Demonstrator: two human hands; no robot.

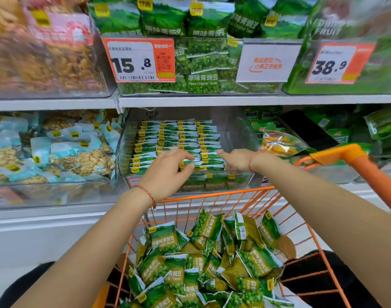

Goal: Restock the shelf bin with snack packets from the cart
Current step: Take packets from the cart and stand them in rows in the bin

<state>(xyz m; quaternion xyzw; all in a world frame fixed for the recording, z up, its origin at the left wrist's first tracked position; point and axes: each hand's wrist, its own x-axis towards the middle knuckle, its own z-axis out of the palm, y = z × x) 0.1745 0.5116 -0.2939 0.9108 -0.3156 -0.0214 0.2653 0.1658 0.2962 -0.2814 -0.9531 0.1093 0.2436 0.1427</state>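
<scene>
The shelf bin is sitting behind the cart; packets are standing in rows inside it, more packets lying in the cart.

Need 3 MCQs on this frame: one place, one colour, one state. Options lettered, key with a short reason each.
1. Where do the loose garlic-flavour pea packets lie?
A. in the cart
B. on the floor
C. on the top shelf

2. What colour is the cart wire?
A. blue
B. orange
C. black

3. What are the hands doing?
A. both gripping the cart handle
B. both hanging idle
C. both reaching into the clear shelf bin

Key: 1 A, the packets are heaped inside the wire basket. 2 B, its rim and handle are orange. 3 C, the left hand and right hand are on the rows of packets in the bin.
</scene>
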